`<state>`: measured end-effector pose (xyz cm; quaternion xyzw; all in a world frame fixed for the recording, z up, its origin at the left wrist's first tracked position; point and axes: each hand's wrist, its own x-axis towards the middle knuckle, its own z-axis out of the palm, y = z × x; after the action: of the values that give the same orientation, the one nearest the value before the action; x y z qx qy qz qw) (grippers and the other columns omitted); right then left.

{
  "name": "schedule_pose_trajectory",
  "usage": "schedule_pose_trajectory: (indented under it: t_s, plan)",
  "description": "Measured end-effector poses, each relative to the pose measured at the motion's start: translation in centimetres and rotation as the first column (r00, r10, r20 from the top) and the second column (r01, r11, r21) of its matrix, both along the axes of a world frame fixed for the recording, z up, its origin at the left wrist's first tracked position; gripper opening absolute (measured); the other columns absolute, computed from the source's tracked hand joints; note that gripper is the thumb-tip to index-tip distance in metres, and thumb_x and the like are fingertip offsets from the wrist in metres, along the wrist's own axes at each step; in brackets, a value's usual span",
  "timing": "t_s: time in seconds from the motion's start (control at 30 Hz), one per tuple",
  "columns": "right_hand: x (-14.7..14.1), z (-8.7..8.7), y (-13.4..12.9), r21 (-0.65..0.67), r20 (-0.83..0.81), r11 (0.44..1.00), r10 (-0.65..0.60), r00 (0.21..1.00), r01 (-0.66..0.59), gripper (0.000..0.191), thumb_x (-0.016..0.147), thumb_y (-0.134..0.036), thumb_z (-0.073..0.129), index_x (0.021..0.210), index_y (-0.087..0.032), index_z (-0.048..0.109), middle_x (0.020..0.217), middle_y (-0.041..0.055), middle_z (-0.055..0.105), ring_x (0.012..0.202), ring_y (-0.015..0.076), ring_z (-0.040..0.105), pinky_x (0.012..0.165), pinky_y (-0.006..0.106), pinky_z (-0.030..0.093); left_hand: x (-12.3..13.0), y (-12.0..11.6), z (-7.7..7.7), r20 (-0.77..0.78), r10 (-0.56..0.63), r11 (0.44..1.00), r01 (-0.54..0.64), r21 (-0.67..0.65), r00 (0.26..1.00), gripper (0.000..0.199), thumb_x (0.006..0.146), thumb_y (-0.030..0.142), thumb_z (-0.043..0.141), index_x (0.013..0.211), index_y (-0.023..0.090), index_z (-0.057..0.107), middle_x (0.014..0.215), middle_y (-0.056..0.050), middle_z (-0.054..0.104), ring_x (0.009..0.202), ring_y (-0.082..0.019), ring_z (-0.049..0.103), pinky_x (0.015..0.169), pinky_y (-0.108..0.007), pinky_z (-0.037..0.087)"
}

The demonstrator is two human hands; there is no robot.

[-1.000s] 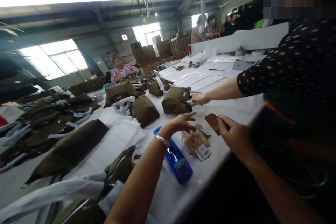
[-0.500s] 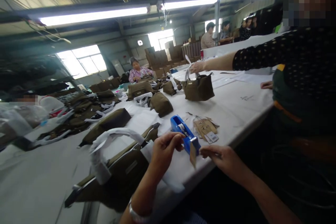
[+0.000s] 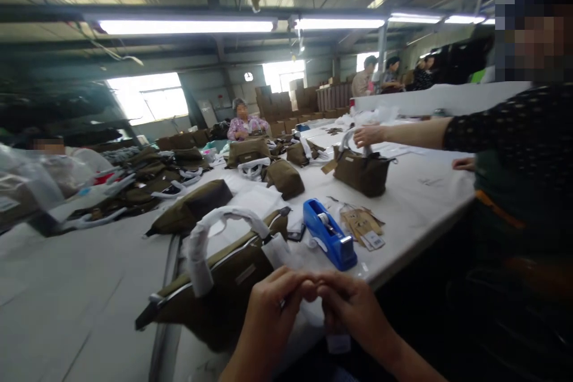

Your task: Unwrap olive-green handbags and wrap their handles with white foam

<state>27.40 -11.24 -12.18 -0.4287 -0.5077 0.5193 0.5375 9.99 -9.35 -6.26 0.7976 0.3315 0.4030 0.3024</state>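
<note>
The white tabletop (image 3: 49, 286) fills most of my head view, and across it a co-worker's hand (image 3: 367, 135) grips the wrapped handle of the farther bag (image 3: 362, 173). The nearer olive bag (image 3: 215, 313) lies tilted by the near edge, just behind my left hand (image 3: 276, 301), its white-wrapped handle (image 3: 202, 253) arched upright. With so little surface in front of it, I judge that a bump from my left wrist could tip or slide it. The blue tape dispenser (image 3: 330, 243) stands just beyond my hands, near the edge too; a knuckle pushed forward could knock it into the pile of tags (image 3: 360, 224) beside it and scatter them. My left hand and right hand (image 3: 353, 307) meet at the tips, the fingers of each pinched together, but I cannot tell what, if anything, is between them. Smallest is a pale tag (image 3: 339, 343) showing below my right hand, apparently hanging clear of the bag; its string is not visible to me. If that pinch loosens, the tag could drop off the edge, and with my fingers crowded this close, a thin string could easily tangle or slip.
</note>
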Motion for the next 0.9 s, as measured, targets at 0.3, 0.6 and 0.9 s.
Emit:
schedule_pose_trajectory:
  t_s: [0.3, 0.6, 0.9]
  plan:
    - [-2.9, 1.0, 2.6, 0.034, 0.199, 0.999, -0.002, 0.98, -0.005, 0.037, 0.084, -0.054, 0.071, 0.079, -0.018, 0.075, 0.053, -0.0012, 0.056, 0.043, 0.0106, 0.046, 0.043, 0.024, 0.037, -9.7, -3.1, 0.1, 0.289, 0.783, 0.535, -0.833, 0.139, 0.551, 0.017, 0.1, 0.028, 0.055, 0.108, 0.026, 0.07, 0.103, 0.0, 0.074, 0.101, -0.016, 0.069, 0.094, -0.026, 0.052]
    - [-10.9, 3.4, 6.6, 0.376, 0.506, 0.908, -0.033, 0.862, -0.186, 0.022, 0.093, -0.026, 0.057, 0.096, -0.024, 0.079, 0.074, 0.001, 0.077, 0.067, 0.0182, 0.072, 0.065, 0.027, 0.05, -15.0, 1.6, 1.4, 0.051, 0.504, 0.853, -0.488, -0.184, 0.862, 0.022, 0.089, 0.028, 0.06, 0.096, 0.019, 0.079, 0.118, -0.01, 0.069, 0.096, -0.024, 0.071, 0.074, -0.031, 0.062]
    - [-12.2, 3.7, 7.4, 0.358, 0.495, 0.835, 0.21, 0.843, -0.418, 0.03, 0.093, -0.021, 0.058, 0.112, -0.031, 0.079, 0.071, -0.002, 0.074, 0.067, 0.0154, 0.069, 0.067, 0.025, 0.048, -15.3, 2.0, 2.5, -0.44, 0.352, 0.936, -0.314, 0.161, 0.826, 0.033, 0.097, 0.021, 0.049, 0.11, 0.03, 0.078, 0.104, -0.005, 0.076, 0.098, -0.022, 0.069, 0.087, -0.03, 0.055]
